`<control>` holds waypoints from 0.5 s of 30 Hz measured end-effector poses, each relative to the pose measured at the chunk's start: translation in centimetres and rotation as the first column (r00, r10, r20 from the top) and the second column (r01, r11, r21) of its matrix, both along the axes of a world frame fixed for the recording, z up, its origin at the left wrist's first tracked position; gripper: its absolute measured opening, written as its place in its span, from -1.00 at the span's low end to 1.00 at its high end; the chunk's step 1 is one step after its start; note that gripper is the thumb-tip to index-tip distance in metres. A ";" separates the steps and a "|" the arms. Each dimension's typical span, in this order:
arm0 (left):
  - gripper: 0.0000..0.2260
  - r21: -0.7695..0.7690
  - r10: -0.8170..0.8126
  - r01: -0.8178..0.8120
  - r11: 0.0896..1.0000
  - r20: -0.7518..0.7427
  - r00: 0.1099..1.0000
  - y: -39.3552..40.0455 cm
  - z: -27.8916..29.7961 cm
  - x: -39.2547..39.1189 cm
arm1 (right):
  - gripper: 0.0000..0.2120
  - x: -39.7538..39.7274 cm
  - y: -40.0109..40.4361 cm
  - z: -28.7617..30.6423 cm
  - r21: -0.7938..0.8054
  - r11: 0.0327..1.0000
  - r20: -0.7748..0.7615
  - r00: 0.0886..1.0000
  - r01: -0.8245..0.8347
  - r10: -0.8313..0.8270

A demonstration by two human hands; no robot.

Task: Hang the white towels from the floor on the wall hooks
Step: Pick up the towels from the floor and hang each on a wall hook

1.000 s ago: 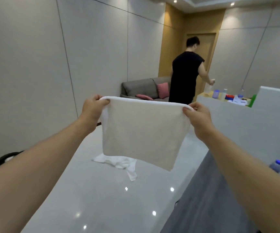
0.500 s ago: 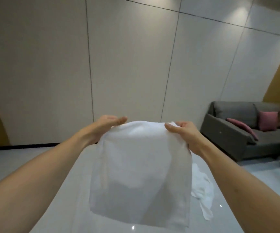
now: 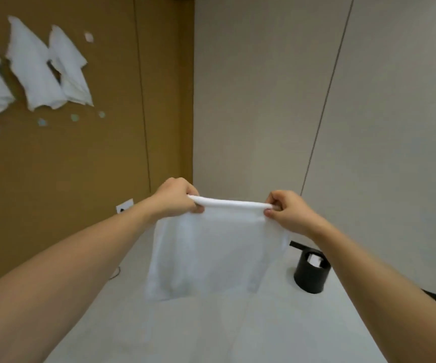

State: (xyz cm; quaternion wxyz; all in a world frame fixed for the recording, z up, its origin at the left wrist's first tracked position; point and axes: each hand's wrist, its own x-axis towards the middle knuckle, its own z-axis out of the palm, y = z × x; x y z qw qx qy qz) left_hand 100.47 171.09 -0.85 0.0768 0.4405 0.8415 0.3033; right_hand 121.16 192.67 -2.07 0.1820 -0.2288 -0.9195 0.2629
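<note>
Now — towel (image 3: 211,247) top edge pinched | left hand (image 3: 176,196), right hand (image 3: 287,212) fingers curled | hem seemingly rolled

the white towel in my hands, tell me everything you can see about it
The white towel looks like soft, plain cloth. Its top edge is bunched into a roll, stretched level between the left hand and right hand, which pinch its two ends. The rest hangs flat and free above the pale floor, touching nothing else.

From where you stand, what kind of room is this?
Probably an indoor room, perhaps an office or test space, not a clear bathroom. It has a brown panel wall with hung towels, a pale glossy floor and a black bin.
</note>
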 end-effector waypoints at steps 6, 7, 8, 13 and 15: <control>-0.90 -0.142 0.128 -0.159 0.977 -0.207 0.970 -0.4 2.5 -11.0 | -0.70 -17.5 1.8 1.4 -0.100 0.974 -0.011 0.979 -0.201 0.201; -0.90 -0.135 0.160 -0.189 0.973 -0.202 0.966 -0.6 2.6 -12.6 | -0.70 -19.9 1.8 1.7 -0.126 0.965 -0.035 0.974 -0.228 0.226; -0.90 -0.125 0.193 -0.219 0.968 -0.193 0.962 -0.9 2.5 -14.1 | -0.74 -22.1 1.6 2.0 -0.152 0.954 -0.058 0.966 -0.259 0.253; -0.94 -0.072 0.324 -0.339 0.938 -0.170 0.931 -2.5 1.9 -21.0 | -0.69 -30.6 0.5 1.9 -0.252 0.859 -0.102 0.895 -0.446 0.434; -0.90 -0.061 0.349 -0.366 0.929 -0.188 0.918 -2.6 1.4 -23.9 | -0.75 -34.5 0.5 1.5 -0.261 0.847 -0.102 0.886 -0.463 0.453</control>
